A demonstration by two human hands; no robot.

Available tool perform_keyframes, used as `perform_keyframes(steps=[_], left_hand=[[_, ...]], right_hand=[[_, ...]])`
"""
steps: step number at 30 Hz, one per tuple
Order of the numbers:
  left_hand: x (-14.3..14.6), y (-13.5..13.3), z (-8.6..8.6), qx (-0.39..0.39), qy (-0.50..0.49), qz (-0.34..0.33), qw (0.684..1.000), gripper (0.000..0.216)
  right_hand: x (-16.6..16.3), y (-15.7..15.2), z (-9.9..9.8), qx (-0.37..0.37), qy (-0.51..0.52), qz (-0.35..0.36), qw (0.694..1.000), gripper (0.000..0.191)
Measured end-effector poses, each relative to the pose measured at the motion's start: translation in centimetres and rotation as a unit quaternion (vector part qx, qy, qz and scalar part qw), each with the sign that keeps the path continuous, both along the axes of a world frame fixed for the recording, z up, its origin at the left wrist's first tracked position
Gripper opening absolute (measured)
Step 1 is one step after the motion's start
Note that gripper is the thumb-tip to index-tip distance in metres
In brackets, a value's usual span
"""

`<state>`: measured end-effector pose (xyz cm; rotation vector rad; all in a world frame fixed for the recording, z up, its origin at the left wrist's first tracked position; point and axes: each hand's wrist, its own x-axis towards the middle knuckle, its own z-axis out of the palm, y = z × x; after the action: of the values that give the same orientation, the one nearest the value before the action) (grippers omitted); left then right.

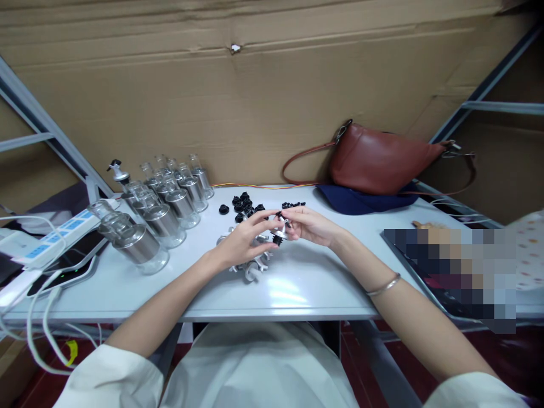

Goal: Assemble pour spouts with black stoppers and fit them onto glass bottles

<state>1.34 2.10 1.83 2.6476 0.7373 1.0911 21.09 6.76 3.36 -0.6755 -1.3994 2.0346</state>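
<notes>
My left hand [244, 241] and my right hand [308, 225] meet above the middle of the white table [297, 283]. Together they pinch a small silver pourer cap [280, 231] with a black plug under it. Below my left hand lies a small heap of silver pourer caps [250, 266]. Behind the hands sit several loose black plugs [244, 205] and a row of small black parts [294, 204]. A silver bracelet [385, 286] circles my right wrist.
Several glass bottles with steel bases [170, 201] stand at the left, one fitted with a pourer [117, 170]. A power strip [55, 235] and cables lie at the far left. A brown leather bag [378, 158] rests on blue cloth [361, 201] at the back right. Cardboard lines the wall.
</notes>
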Motion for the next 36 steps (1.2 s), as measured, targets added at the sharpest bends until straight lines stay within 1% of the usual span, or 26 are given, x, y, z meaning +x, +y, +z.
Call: perform_keyframes(steps=[2,4,7,9,12,14,17,19,26,32,36], left_hand=[[-0.09,-0.06,0.06,0.007,0.019,0.011,1.000,0.029],[-0.19,-0.08,0.05,0.023,0.052,0.037,0.998,0.026],[-0.38,-0.03,0.04,0.075,0.123,0.091,0.985,0.026],[-0.49,0.03,0.04,0.103,0.151,0.115,0.976,0.026],[-0.56,0.14,-0.02,0.107,0.149,0.122,0.975,0.026],[-0.55,0.22,-0.18,0.087,0.131,0.107,0.982,0.024],[-0.48,0.32,-0.47,0.048,0.101,0.078,0.991,0.021],[-0.43,0.35,-0.59,0.035,0.086,0.070,0.993,0.022],[-0.35,0.11,-0.21,0.001,0.055,0.084,0.995,0.023],[-0.25,-0.13,0.05,-0.002,0.033,0.089,0.996,0.024],[-0.37,-0.01,0.07,-0.004,0.017,0.106,0.994,0.022]], right_hand=[[-0.04,0.14,-0.15,0.036,-0.034,-0.019,0.999,0.037],[-0.16,0.26,-0.27,0.087,-0.069,-0.042,0.993,0.039],[-0.40,0.40,-0.38,0.162,-0.110,-0.086,0.977,0.039],[-0.49,0.50,-0.45,0.199,-0.130,-0.118,0.964,0.039],[-0.48,0.61,-0.58,0.248,-0.154,-0.150,0.945,0.039],[-0.44,0.63,-0.64,0.273,-0.167,-0.164,0.933,0.040],[-0.49,0.55,-0.65,0.291,-0.175,-0.183,0.923,0.040],[-0.57,0.45,-0.63,0.300,-0.175,-0.189,0.918,0.039],[-0.69,0.22,-0.51,0.328,-0.183,-0.203,0.904,0.037],[-0.74,0.34,-0.61,0.331,-0.167,-0.193,0.908,0.034],[-0.80,0.32,-0.83,0.342,-0.138,-0.190,0.910,0.043]])
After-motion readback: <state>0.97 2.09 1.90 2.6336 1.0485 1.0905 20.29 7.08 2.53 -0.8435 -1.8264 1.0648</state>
